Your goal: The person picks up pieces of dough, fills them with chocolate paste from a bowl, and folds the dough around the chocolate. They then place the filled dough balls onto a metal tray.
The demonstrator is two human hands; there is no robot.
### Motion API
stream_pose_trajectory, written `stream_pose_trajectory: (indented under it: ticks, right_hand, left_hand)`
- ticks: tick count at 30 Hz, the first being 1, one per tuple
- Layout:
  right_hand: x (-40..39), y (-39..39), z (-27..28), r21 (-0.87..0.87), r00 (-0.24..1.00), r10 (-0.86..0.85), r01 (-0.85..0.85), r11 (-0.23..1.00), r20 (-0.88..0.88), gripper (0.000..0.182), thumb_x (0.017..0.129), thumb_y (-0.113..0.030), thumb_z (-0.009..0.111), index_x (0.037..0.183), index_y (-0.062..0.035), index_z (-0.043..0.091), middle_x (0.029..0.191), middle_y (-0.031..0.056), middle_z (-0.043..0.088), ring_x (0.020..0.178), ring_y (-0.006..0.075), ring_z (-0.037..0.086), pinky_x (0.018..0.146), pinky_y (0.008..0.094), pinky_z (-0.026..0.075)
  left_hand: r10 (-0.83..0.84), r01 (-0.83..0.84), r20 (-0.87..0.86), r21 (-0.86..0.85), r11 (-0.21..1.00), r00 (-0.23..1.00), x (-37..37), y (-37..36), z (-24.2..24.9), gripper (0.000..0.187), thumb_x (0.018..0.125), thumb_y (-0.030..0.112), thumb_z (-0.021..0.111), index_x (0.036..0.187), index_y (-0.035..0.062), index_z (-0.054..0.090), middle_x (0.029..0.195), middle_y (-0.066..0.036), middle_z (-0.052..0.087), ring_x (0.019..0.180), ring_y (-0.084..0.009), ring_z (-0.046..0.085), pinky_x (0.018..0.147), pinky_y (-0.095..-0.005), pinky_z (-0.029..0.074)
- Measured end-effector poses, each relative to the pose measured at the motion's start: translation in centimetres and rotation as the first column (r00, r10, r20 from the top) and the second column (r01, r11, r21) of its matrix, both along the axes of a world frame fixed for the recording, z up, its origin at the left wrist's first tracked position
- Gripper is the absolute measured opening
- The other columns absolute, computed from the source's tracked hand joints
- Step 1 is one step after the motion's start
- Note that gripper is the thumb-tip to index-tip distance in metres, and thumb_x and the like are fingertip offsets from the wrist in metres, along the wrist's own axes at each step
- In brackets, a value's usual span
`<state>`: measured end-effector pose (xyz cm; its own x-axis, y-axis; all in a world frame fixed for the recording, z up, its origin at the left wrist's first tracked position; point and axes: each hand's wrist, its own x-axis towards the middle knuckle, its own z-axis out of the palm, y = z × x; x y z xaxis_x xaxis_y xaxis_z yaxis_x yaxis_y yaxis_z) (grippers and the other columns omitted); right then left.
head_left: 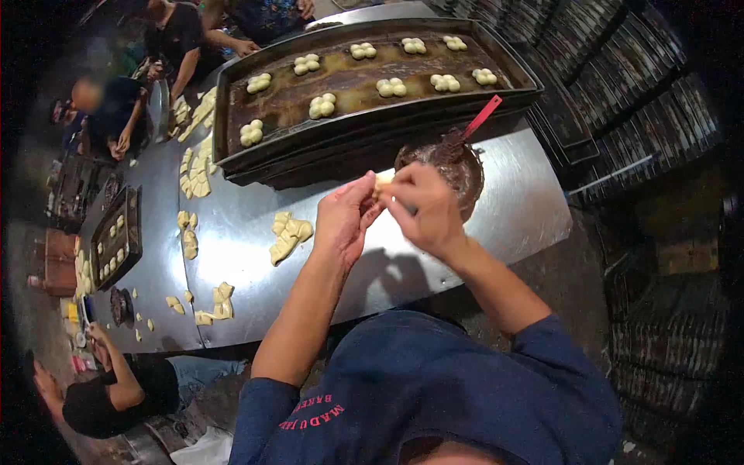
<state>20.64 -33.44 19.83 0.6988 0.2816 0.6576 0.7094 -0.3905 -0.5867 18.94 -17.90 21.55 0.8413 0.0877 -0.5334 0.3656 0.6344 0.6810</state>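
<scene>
In front of my chest, over the metal table point(240, 267), my left hand point(343, 219) holds a small pale piece of dough point(383, 183) at its fingertips. From the right side my right hand point(426, 208) pinches the same dough, slightly blurred by motion; the fingers cover part of it. Just behind my right hand sits a bowl point(474, 192) of dark brown paste, partly hidden by that hand. A red-handled spatula point(483, 116) stands slanted in the paste. Left of my left hand, cut dough pieces point(291, 235) lie on the table.
Beyond my hands, a large dark baking tray point(353, 75) bears clusters of dough balls point(322, 105). More dough pieces point(198, 174) and a smaller tray point(133, 225) are to the left. Co-workers point(116, 380) stand around the table. Stacked dark trays point(643, 108) rise at the right.
</scene>
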Motion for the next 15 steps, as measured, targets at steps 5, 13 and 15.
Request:
stream_pose_trajectory:
  ticks: [5, 13, 15]
  right_hand:
    - [-0.8, -0.3, 4.3, 0.08, 0.999, 0.0, 0.003, 0.997, -0.041, 0.026, 0.075, -0.012, 0.077, 0.097, -0.0021, 0.068, 0.086, 0.0118, 0.062, 0.076, 0.0274, 0.062, 0.067, 0.0368, 0.05]
    - [-2.9, 0.7, 5.3, 0.102, 0.986, 0.071, -0.087, 0.991, 0.15, 0.031, 0.067, 0.002, 0.073, 0.098, -0.0043, 0.067, 0.097, 0.0106, 0.061, 0.094, 0.0321, 0.058, 0.081, 0.0415, 0.048]
    - [-3.2, 0.5, 5.5, 0.134, 0.981, 0.017, -0.043, 0.99, 0.193, 0.032, 0.068, 0.001, 0.075, 0.099, -0.0045, 0.068, 0.093, 0.0099, 0.063, 0.087, 0.0286, 0.061, 0.075, 0.0372, 0.05]
  left_hand:
    - [0.072, -0.118, 0.228, 0.195, 0.974, 0.971, -1.8, -1.1, 2.8, 0.023, 0.093, 0.01, 0.066, 0.113, -0.0007, 0.062, 0.099, -0.011, 0.068, 0.08, -0.0163, 0.067, 0.072, -0.0294, 0.06]
    - [0.015, -0.12, 0.341, 0.287, 0.95, 0.94, -3.5, -0.8, 4.3, 0.023, 0.094, 0.019, 0.068, 0.105, -0.0003, 0.068, 0.092, -0.007, 0.07, 0.076, -0.012, 0.066, 0.069, -0.0229, 0.054]
    - [0.11, -0.188, 0.31, 0.233, 0.954, 0.944, -3.6, -0.7, 5.0, 0.019, 0.093, 0.014, 0.068, 0.103, -0.0024, 0.07, 0.092, -0.009, 0.071, 0.074, -0.012, 0.067, 0.066, -0.0231, 0.056]
